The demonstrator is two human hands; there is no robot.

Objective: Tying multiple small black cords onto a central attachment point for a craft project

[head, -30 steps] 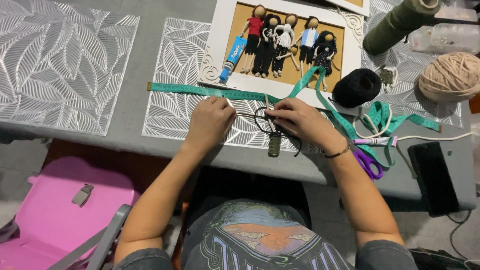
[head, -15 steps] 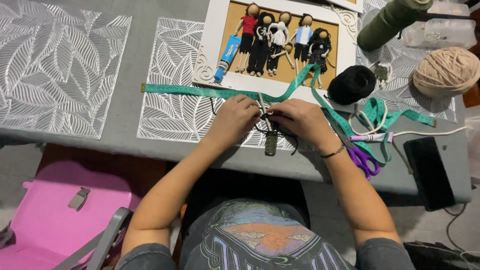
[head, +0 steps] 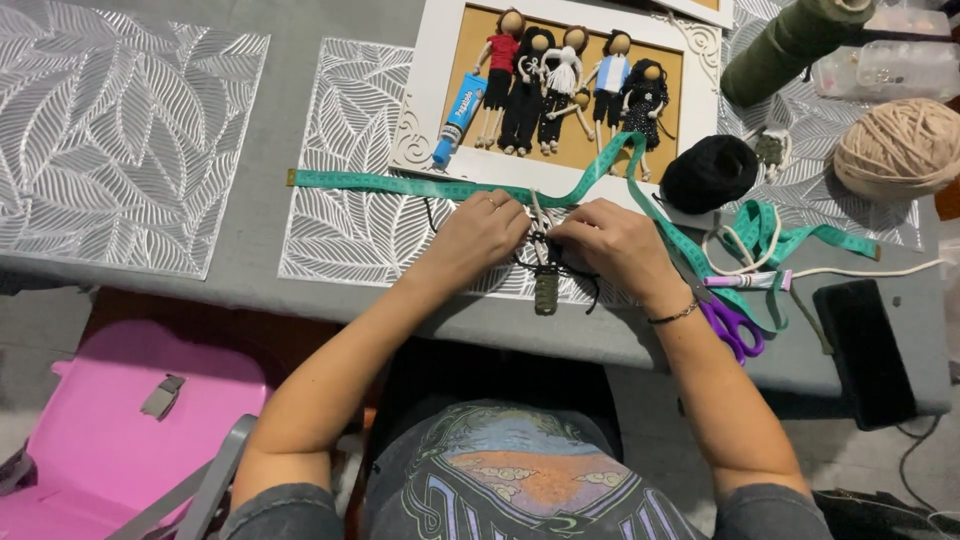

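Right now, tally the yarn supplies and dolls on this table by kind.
Yarn balls: 2, black and beige
Green cord spool: 1
Framed dolls: 6
Doll being worked between left hand and right hand: 1
Total: 10

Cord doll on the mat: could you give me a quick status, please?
Left hand and right hand both pinch the cord doll. Green tape measure just beyond.

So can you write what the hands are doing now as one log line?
left hand: pinching small cord doll | right hand: pinching same doll | green tape measure: just beyond | purple scissors: right
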